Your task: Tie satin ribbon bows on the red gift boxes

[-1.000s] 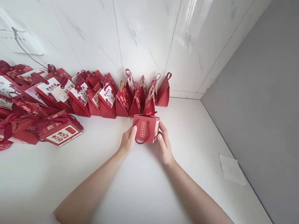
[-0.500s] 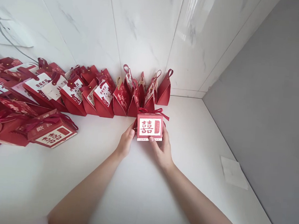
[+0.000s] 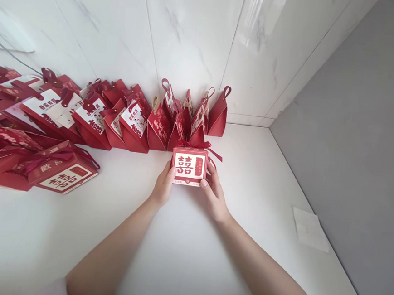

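A red gift box [image 3: 189,166] with a white label and a red ribbon bow on top is at the centre of the head view, its label facing me. My left hand [image 3: 163,183] grips its left side, thumb on the front edge. My right hand [image 3: 215,194] holds the right side, with the thumb at the lower right corner. The other fingers of both hands are partly hidden by the box. Just behind it stand several red pointed gift boxes [image 3: 158,128] with ribbon loops.
More red boxes [image 3: 91,121] crowd the left side along the marble wall. Nearer me at the left, a similar ribboned box [image 3: 64,169] lies tilted. A white square [image 3: 310,229] lies near the white surface's right edge. A wall socket [image 3: 8,32] with a cable is at upper left.
The held box has turned slightly and shifted left between my hands. My left thumb now rests against its front. The view has shifted a little.
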The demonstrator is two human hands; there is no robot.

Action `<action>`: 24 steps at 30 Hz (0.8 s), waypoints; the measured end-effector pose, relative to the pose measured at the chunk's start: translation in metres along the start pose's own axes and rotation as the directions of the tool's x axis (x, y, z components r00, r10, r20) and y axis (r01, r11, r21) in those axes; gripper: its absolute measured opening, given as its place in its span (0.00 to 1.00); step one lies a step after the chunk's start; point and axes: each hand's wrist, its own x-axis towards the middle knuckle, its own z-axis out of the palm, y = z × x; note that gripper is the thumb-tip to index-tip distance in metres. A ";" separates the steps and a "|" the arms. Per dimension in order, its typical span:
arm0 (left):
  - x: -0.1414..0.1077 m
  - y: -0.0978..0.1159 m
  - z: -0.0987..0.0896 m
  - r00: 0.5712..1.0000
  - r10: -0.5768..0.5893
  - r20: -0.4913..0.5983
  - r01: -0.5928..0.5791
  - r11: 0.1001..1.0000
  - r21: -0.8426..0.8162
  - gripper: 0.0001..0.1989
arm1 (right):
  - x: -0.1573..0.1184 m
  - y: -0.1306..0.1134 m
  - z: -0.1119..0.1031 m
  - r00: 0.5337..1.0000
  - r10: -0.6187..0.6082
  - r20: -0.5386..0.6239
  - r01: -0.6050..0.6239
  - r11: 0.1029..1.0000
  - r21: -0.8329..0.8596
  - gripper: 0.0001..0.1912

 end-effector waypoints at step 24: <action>-0.001 0.001 0.001 1.000 -0.025 -0.001 0.025 0.998 0.049 0.29 | 0.001 0.000 0.000 1.000 0.015 -0.020 -0.015 1.000 -0.014 0.27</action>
